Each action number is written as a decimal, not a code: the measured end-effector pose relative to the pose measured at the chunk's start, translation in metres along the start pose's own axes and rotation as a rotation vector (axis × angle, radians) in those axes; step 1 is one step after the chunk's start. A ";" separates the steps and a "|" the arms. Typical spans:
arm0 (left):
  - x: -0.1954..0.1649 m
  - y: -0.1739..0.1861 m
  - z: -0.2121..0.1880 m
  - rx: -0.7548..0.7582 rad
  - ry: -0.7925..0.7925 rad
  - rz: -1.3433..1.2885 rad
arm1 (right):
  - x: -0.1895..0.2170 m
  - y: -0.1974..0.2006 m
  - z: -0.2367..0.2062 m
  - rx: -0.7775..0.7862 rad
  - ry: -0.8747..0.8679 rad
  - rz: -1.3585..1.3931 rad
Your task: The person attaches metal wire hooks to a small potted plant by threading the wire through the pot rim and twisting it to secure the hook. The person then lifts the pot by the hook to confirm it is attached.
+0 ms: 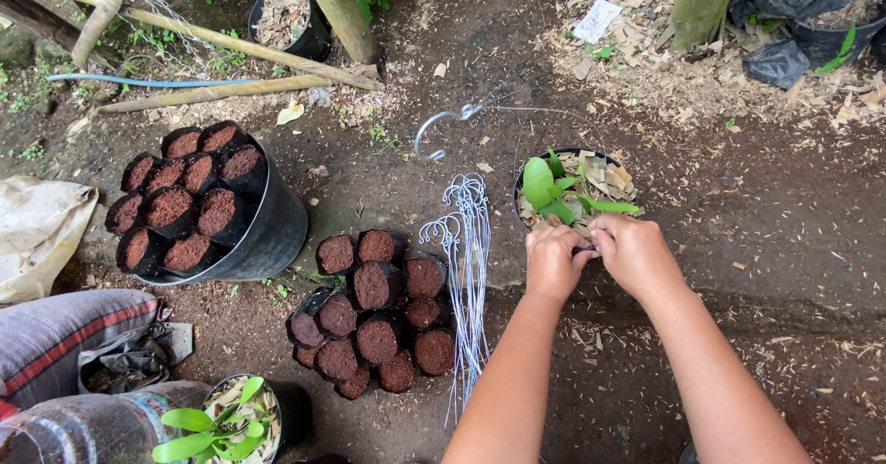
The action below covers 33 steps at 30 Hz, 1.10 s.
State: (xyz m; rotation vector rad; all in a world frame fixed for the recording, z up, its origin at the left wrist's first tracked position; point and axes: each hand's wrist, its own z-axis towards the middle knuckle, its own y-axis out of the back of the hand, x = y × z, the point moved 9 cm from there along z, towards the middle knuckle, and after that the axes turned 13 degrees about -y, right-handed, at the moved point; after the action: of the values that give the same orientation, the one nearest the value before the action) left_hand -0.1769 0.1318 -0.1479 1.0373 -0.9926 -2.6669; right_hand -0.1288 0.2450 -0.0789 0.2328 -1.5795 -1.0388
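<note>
A small black pot [522, 180] stands on the dirt ground. It holds a green-leaved young plant [544, 187] set in pale wood chips. My left hand [554, 261] and my right hand [632, 252] are both at the pot's near rim, fingers curled and pinched together at the edge. What they pinch is hidden by the fingers. A bundle of thin wire hangers with curled hooks [466, 270] lies on the ground just left of my left forearm.
Several black bags of brown fibre [374, 321] stand in a cluster left of the wires, more fill a black bucket [268, 233]. Another potted green plant [231, 422] and a clear plastic bottle [83, 427] sit bottom left. Bamboo poles [221, 90] lie at the back.
</note>
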 end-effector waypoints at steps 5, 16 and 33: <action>0.000 -0.001 0.001 0.019 -0.001 0.006 | -0.009 -0.004 0.004 0.027 -0.042 0.016; -0.002 -0.002 0.002 0.029 -0.024 0.011 | -0.032 -0.006 0.000 0.131 -0.001 -0.001; 0.009 -0.010 0.001 0.086 -0.019 -0.009 | -0.009 0.002 -0.052 -0.142 0.238 -0.182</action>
State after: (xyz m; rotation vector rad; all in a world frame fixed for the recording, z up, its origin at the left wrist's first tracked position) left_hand -0.1833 0.1371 -0.1580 1.0365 -1.1176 -2.6681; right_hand -0.0804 0.2264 -0.0871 0.3931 -1.2821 -1.2121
